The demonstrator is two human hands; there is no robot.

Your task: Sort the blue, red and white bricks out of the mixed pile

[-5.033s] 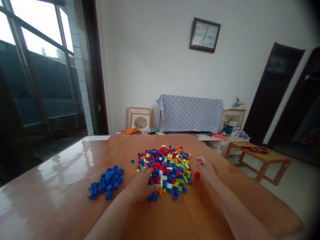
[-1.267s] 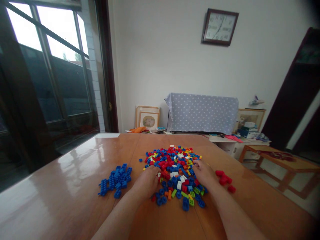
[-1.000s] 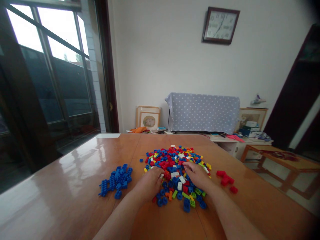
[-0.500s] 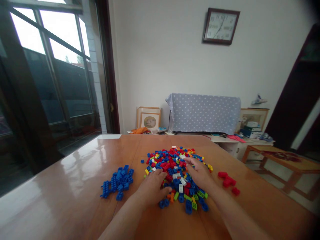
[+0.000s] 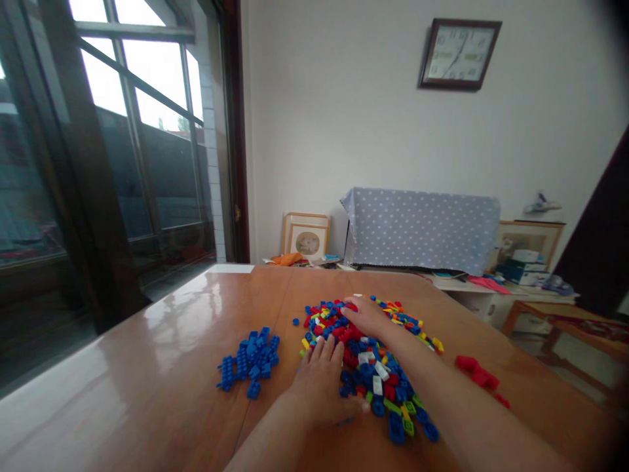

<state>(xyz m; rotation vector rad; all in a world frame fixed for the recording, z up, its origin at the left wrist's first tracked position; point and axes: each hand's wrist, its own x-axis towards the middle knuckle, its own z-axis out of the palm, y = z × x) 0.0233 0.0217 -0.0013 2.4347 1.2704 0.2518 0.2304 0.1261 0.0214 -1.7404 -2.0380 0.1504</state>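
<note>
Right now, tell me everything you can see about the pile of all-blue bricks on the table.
The blue brick pile is a loose heap of small, glossy plastic studded pieces, all one blue. It lies on the shiny wooden table, apart from the mixed-colour pile. Neither hand touches it; the left hand rests flat nearest to it, at the mixed pile's edge.

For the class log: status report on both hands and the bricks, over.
Left hand flat on near edge of mixed brick pile. Right hand reaching into far side. Blue pile left, red bricks right.
</note>
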